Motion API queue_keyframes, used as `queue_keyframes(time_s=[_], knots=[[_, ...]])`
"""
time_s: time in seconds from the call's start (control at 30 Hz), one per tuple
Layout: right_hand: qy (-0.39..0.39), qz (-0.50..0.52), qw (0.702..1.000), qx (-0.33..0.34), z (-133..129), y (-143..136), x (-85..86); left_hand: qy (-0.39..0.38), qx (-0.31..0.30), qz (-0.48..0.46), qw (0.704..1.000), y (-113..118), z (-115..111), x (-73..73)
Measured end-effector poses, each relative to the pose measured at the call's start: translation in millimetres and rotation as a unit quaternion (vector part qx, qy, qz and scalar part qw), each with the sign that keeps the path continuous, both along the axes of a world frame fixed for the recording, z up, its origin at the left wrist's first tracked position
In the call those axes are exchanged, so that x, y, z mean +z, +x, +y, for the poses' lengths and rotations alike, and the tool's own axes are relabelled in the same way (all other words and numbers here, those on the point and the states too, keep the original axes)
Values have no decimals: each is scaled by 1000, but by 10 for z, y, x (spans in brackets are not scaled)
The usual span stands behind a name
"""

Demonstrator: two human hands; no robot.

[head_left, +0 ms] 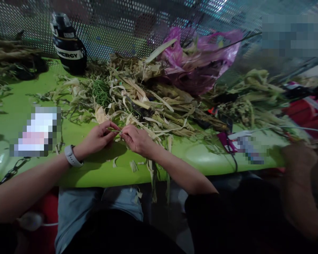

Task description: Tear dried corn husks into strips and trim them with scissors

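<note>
My left hand (102,137), with a pale watch (73,156) on its wrist, is closed in a pinch over the green table (100,173). Right beside it, my right hand (135,138) is closed too, its fingertips meeting those of the left. Between them runs a thin pale strand (116,129), pinched by both hands. Just beyond the hands lies a heap of dry husks and leaves (159,102), with a tuft of green sprigs (100,92) at its left. Strips hang over the front edge below my right wrist.
A black bottle (70,53) stands at the back left. A pink plastic bag (201,60) lies behind the heap. A blurred phone (37,130) is at left. Another person's hand (299,155) is at right, near a blurred device (250,150). Perforated mesh (108,35) rises behind.
</note>
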State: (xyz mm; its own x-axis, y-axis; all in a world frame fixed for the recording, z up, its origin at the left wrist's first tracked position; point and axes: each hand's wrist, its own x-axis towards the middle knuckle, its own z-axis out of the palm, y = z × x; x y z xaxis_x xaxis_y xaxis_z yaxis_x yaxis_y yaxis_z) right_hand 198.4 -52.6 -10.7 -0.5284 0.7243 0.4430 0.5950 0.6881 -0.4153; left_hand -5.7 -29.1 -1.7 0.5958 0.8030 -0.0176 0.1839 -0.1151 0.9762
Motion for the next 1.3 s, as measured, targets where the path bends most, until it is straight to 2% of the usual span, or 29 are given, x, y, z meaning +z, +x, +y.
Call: queue_keyframes(time_s=[0.17,0.27,0.43,0.63,0.83,0.9,0.97,1.03,1.1,1.2,1.3], knots=[[81,-24,996,1,9,0,-61,-58,-3,-22,998,23,-2,22],[93,-21,995,13,17,-10,-79,-107,-16,-23,994,31,0,32],[100,-17,995,10,12,-21,-78,-138,-24,-28,990,18,19,12],[47,-3,999,-9,-4,-26,-73,-147,-56,-41,987,-12,62,-33],[55,-40,998,-14,-32,-35,-24,-140,-16,-33,989,1,51,21],[12,-13,1000,-18,-43,-45,3,-117,7,-42,992,4,55,11],[-80,50,995,-13,-48,-55,30,-55,37,-46,997,5,65,-23],[-188,136,973,5,-45,-63,48,28,73,-44,996,8,75,-60],[-273,223,935,28,-35,-71,50,90,105,-45,989,17,78,-83],[-373,321,869,52,-19,-82,33,123,130,-59,982,35,65,-81],[-461,378,801,53,-11,-85,33,148,129,-83,977,46,40,-64]])
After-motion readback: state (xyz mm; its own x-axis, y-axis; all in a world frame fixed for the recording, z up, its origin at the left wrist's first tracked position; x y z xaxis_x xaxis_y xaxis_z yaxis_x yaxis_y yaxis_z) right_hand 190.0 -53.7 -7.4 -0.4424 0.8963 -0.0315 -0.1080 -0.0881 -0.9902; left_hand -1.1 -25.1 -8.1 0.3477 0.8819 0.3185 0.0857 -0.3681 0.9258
